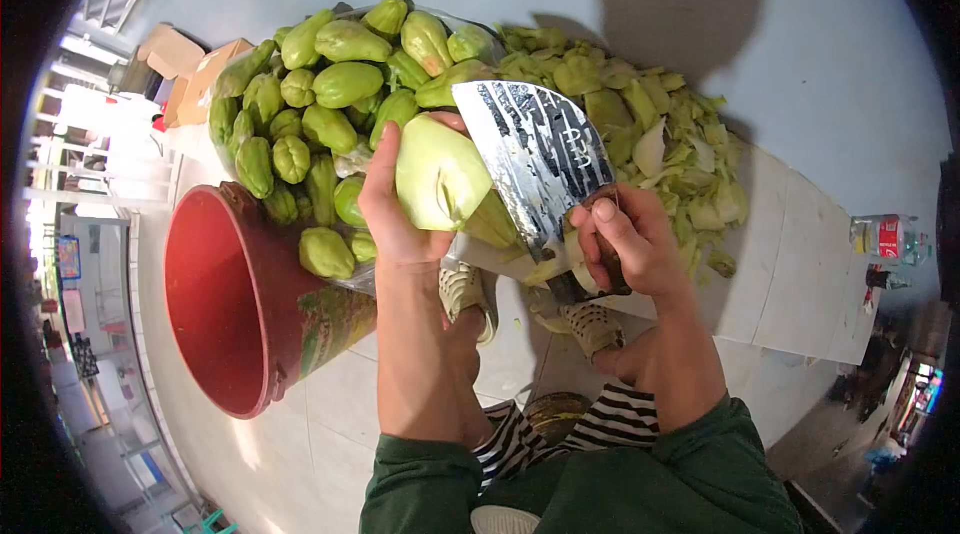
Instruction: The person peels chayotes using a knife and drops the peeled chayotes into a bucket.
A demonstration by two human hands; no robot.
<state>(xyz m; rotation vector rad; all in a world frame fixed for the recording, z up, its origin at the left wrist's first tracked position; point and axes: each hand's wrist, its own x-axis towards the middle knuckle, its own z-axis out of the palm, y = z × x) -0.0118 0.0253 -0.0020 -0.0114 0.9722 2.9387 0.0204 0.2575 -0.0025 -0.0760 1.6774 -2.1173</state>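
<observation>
My left grip (408, 234), curved part-open around the chayote (440, 174), holds it beside the knife (535, 154). My right grip (638, 239) is closed around the knife. Recommended: shallow blade angle (digits well clear).

Vegetable-prep area, pale tiled floor (800, 274), heaped chayotes (347, 85), piled peelings (705, 154), red bucket (215, 299)

One left hand (413, 246) and one right hand (640, 244) make two hands. There is one peeled chayote (440, 169), one broad-bladed knife (535, 149) and one red bucket (212, 279). More than twenty unpeeled chayotes (348, 85) show; overlap prevents an exact count. The peelings (705, 164) form one heap, its pieces too many to count. There are two shoes (466, 292), one clear bottle (888, 240) and at least one cardboard box (208, 82).
</observation>
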